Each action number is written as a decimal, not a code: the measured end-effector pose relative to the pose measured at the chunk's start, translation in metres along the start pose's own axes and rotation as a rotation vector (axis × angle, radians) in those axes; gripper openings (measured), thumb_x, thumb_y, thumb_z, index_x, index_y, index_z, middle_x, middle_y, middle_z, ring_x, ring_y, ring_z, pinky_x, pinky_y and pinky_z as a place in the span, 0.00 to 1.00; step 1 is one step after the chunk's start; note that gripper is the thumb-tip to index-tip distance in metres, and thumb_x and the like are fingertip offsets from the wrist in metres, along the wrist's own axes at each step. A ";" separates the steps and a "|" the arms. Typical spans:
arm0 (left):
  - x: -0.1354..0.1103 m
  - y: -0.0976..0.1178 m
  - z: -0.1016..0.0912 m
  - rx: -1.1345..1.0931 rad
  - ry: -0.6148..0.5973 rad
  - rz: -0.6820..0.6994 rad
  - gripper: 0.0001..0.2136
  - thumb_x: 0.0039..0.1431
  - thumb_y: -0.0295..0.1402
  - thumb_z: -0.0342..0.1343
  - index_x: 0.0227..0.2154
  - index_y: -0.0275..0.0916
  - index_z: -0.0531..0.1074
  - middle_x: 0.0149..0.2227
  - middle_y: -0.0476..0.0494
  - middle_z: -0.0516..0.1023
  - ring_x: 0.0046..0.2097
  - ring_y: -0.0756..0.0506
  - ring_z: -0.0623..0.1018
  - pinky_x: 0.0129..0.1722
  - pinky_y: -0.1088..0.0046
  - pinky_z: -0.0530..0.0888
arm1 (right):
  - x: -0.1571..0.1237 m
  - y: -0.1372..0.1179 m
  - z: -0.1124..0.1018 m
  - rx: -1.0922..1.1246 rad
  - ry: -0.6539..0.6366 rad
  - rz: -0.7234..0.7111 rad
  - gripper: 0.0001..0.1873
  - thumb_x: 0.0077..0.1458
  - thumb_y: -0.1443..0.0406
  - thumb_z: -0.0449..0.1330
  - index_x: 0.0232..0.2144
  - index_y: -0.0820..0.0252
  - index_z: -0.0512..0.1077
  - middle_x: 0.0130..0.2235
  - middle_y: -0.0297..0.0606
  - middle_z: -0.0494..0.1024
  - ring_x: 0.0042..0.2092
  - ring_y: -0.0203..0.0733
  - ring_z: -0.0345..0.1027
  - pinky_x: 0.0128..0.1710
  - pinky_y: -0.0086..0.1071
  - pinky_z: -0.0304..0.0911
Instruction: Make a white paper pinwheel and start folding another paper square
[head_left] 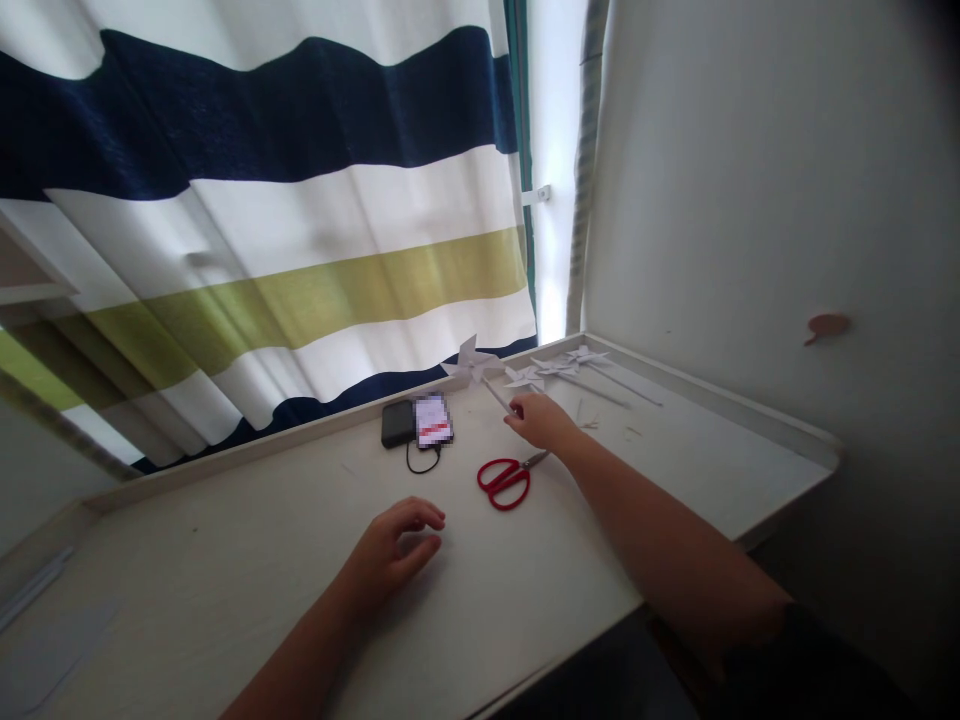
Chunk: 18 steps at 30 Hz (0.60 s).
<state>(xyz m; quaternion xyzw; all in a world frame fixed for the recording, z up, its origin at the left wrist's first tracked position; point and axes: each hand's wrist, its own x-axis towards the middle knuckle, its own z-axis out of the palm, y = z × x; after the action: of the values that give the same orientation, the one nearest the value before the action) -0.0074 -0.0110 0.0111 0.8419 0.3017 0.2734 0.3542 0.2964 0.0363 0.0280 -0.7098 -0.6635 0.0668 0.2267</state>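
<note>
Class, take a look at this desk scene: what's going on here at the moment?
A person sits at a white desk making paper windmills. Their right hand grips the stick of a white paper pinwheel, holding it upright near the striped curtain. Their left hand rests loosely on the desk, holding nothing. Three more pinwheels lie flat in the far corner. Red-handled scissors lie just beside the right wrist, and a power bank with a phone sits further back.
</note>
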 end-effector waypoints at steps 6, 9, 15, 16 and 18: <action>-0.001 -0.005 -0.004 -0.081 0.088 -0.051 0.06 0.51 0.31 0.61 0.32 0.41 0.79 0.39 0.38 0.79 0.42 0.41 0.78 0.44 0.66 0.76 | 0.008 0.018 0.009 -0.063 -0.055 0.116 0.16 0.62 0.60 0.57 0.49 0.61 0.69 0.50 0.43 0.72 0.48 0.44 0.69 0.47 0.44 0.68; 0.000 -0.005 -0.004 -0.077 0.084 -0.027 0.05 0.50 0.31 0.62 0.32 0.41 0.79 0.38 0.38 0.79 0.41 0.41 0.79 0.42 0.66 0.76 | 0.010 0.021 0.010 -0.090 -0.050 0.143 0.16 0.62 0.60 0.57 0.50 0.61 0.68 0.51 0.43 0.71 0.48 0.45 0.69 0.47 0.44 0.68; 0.002 -0.012 -0.007 0.009 0.080 -0.031 0.06 0.49 0.35 0.63 0.31 0.43 0.80 0.38 0.39 0.80 0.41 0.40 0.79 0.42 0.69 0.77 | 0.019 0.052 -0.018 -0.181 -0.032 0.191 0.16 0.62 0.60 0.57 0.50 0.61 0.68 0.51 0.43 0.71 0.48 0.44 0.69 0.46 0.44 0.68; 0.002 -0.013 -0.006 0.033 0.074 -0.033 0.06 0.49 0.36 0.63 0.31 0.43 0.80 0.38 0.39 0.80 0.41 0.40 0.79 0.42 0.69 0.77 | 0.021 0.064 -0.028 -0.202 -0.029 0.209 0.17 0.62 0.60 0.57 0.50 0.61 0.68 0.51 0.43 0.71 0.48 0.44 0.69 0.46 0.44 0.69; 0.002 -0.016 -0.005 0.067 0.063 -0.057 0.07 0.49 0.37 0.63 0.32 0.45 0.80 0.39 0.41 0.80 0.42 0.40 0.79 0.43 0.70 0.77 | 0.022 0.094 -0.050 -0.248 -0.021 0.265 0.17 0.62 0.60 0.57 0.51 0.62 0.68 0.51 0.44 0.71 0.48 0.45 0.69 0.47 0.44 0.68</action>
<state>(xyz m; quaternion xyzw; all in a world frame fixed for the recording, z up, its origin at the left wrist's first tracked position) -0.0144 0.0022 0.0024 0.8354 0.3455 0.2792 0.3236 0.4044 0.0449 0.0385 -0.8129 -0.5696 0.0212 0.1194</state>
